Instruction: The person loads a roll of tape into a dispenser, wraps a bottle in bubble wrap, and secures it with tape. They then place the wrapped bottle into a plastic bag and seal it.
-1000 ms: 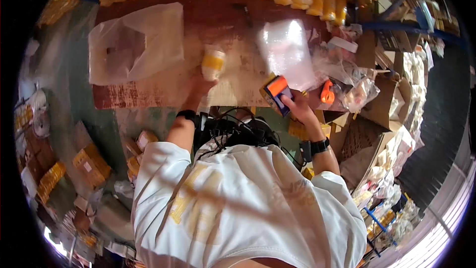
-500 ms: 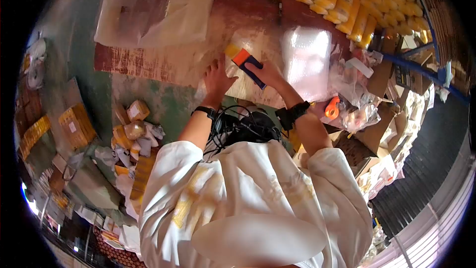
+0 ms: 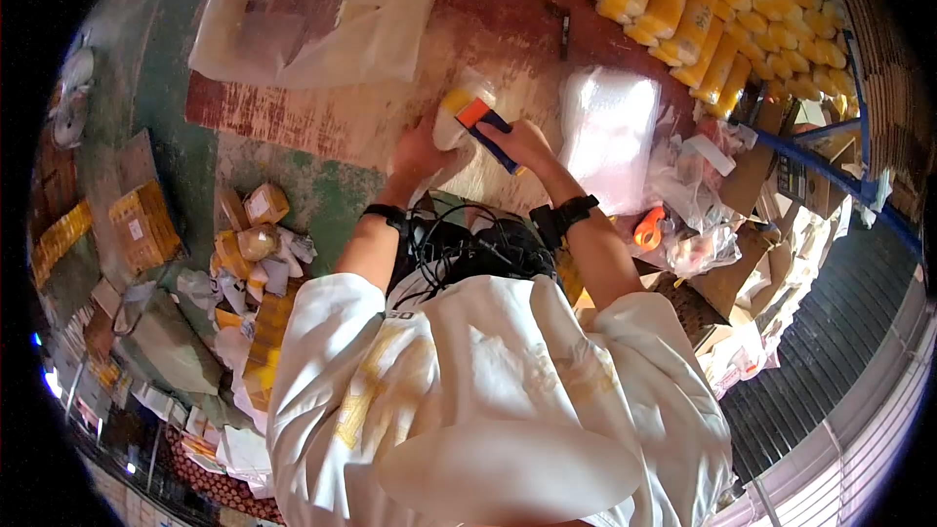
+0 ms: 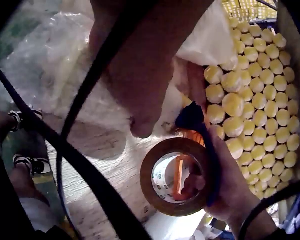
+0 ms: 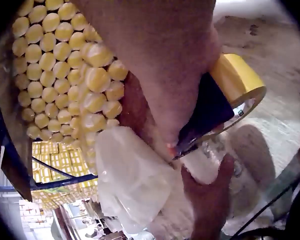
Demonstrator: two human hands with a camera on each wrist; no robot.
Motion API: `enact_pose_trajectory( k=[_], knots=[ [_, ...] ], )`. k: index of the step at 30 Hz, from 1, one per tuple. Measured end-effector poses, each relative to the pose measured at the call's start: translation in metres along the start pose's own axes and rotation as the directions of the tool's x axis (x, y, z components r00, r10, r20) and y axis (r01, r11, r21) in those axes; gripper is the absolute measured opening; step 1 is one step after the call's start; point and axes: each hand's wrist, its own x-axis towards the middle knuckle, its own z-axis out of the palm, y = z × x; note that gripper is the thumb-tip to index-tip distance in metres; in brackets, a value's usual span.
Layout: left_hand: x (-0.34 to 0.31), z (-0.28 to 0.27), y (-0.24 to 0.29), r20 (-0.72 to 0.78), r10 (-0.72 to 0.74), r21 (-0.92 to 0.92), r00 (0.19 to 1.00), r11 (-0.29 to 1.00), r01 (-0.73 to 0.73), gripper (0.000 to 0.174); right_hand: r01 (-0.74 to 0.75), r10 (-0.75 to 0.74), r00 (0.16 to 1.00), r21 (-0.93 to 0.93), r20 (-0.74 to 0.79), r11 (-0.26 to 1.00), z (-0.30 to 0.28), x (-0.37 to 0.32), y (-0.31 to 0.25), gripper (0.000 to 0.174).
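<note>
Near the table's front edge, my left hand (image 3: 418, 150) grips a small white plastic-wrapped bundle (image 5: 202, 167), its thumb and fingers curved round it in the right wrist view. My right hand (image 3: 529, 145) holds a tape dispenser (image 3: 472, 115) with an orange front and dark blue body. The dispenser's tip is right at the bundle, overlapping it in the head view. A thick roll of yellowish-brown packing tape (image 4: 151, 196) sits on the dispenser; its yellow outer face shows in the right wrist view. Part of the bundle is hidden behind the dispenser and my hands.
A large clear plastic bag (image 3: 390, 39) lies flat at the table's far left. Shiny plastic sheets (image 3: 607, 137) lie on the right, beside an orange tape holder (image 3: 648, 228) and crumpled wrap. Stacked yellow rolls (image 3: 673, 10) line the back right. Cartons (image 3: 146, 222) stand on the floor left.
The dispenser has come from the right to the bundle at the middle. My left hand, holding the bundle at first, spread its fingers half a second ago and now grips it again. The head view has turned.
</note>
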Motion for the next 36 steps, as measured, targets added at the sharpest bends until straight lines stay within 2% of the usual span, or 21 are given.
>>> enact_pose_trajectory(
  k=[4, 7, 10, 11, 14, 15, 18, 19, 22, 25, 28, 29, 32, 33, 34, 35, 36],
  knots=[
    [0.025, -0.002, -0.039, 0.067, 0.177, -0.158, 0.982, 0.974, -0.165, 0.107, 0.057, -0.056, 0.998, 0.015, -0.024, 0.998, -0.001, 0.003, -0.014, 0.088],
    [0.031, -0.013, -0.039, 0.128, 0.153, 0.085, 0.980, 0.983, -0.165, 0.112, 0.062, -0.063, 0.997, -0.011, -0.050, 0.998, 0.000, 0.009, -0.030, 0.088],
    [0.015, -0.008, 0.011, -0.010, -0.097, 0.287, 0.995, 0.953, 0.096, 0.120, 0.010, -0.012, 1.000, -0.106, -0.012, 0.994, -0.008, 0.009, -0.047, 0.088],
    [0.010, 0.003, 0.020, -0.053, -0.112, 0.258, 0.992, 0.958, 0.122, 0.122, 0.022, -0.025, 0.999, -0.100, -0.035, 0.995, -0.008, 0.008, -0.049, 0.089],
    [0.010, 0.014, 0.028, -0.110, -0.150, 0.345, 0.983, 0.921, 0.179, 0.119, 0.033, -0.041, 0.996, -0.103, -0.075, 0.994, -0.004, 0.009, -0.051, 0.091],
    [0.015, 0.017, 0.026, -0.147, -0.139, 0.341, 0.979, 0.922, 0.182, 0.113, 0.023, -0.032, 0.997, -0.109, -0.074, 0.994, -0.003, 0.007, -0.054, 0.091],
    [0.026, 0.014, 0.010, -0.038, -0.103, 0.284, 0.994, 0.953, 0.109, 0.109, -0.013, 0.006, 0.998, -0.095, -0.070, 0.995, -0.005, -0.005, -0.055, 0.091],
    [0.024, 0.000, 0.015, -0.002, -0.070, 0.174, 0.998, 0.982, 0.070, 0.106, -0.015, 0.008, 0.997, -0.090, -0.082, 0.996, -0.005, -0.009, -0.056, 0.091],
    [0.037, -0.016, 0.010, 0.281, -0.016, 0.134, 0.959, 0.991, -0.023, 0.108, -0.066, 0.061, 0.994, -0.047, -0.096, 0.997, -0.005, -0.017, -0.055, 0.091],
    [0.025, -0.011, 0.025, 0.185, -0.060, 0.257, 0.981, 0.966, 0.010, 0.108, -0.099, 0.097, 0.989, -0.013, -0.113, 0.995, 0.004, -0.019, -0.054, 0.090],
    [0.003, 0.003, 0.056, -0.067, -0.099, 0.440, 0.993, 0.890, 0.118, 0.107, -0.103, 0.102, 0.987, 0.001, -0.122, 0.995, 0.006, -0.018, -0.056, 0.089],
    [0.002, 0.011, 0.050, -0.077, -0.064, 0.442, 0.995, 0.892, 0.091, 0.106, -0.112, 0.113, 0.985, 0.013, -0.129, 0.994, 0.008, -0.018, -0.054, 0.089],
    [0.017, 0.029, 0.017, 0.004, -0.033, 0.443, 0.999, 0.896, 0.028, 0.105, -0.158, 0.158, 0.978, 0.013, -0.137, 0.987, 0.009, -0.022, -0.042, 0.087],
    [0.027, 0.015, 0.022, 0.072, -0.090, 0.305, 0.993, 0.950, 0.064, 0.103, -0.173, 0.171, 0.976, -0.006, -0.133, 0.985, 0.006, -0.027, -0.043, 0.086],
    [0.039, 0.005, 0.015, 0.182, -0.129, 0.277, 0.975, 0.958, 0.075, 0.101, -0.187, 0.184, 0.975, -0.019, -0.122, 0.982, 0.008, -0.033, -0.043, 0.086],
    [0.054, 0.000, -0.006, 0.325, -0.063, 0.169, 0.944, 0.986, 0.008, 0.103, -0.135, 0.131, 0.979, -0.013, -0.153, 0.991, 0.012, -0.032, -0.038, 0.082],
    [0.065, -0.004, -0.020, 0.446, 0.018, 0.049, 0.895, 0.998, -0.044, 0.104, -0.118, 0.132, 0.984, 0.117, -0.119, 0.986, 0.015, -0.030, -0.035, 0.080]
  ],
)
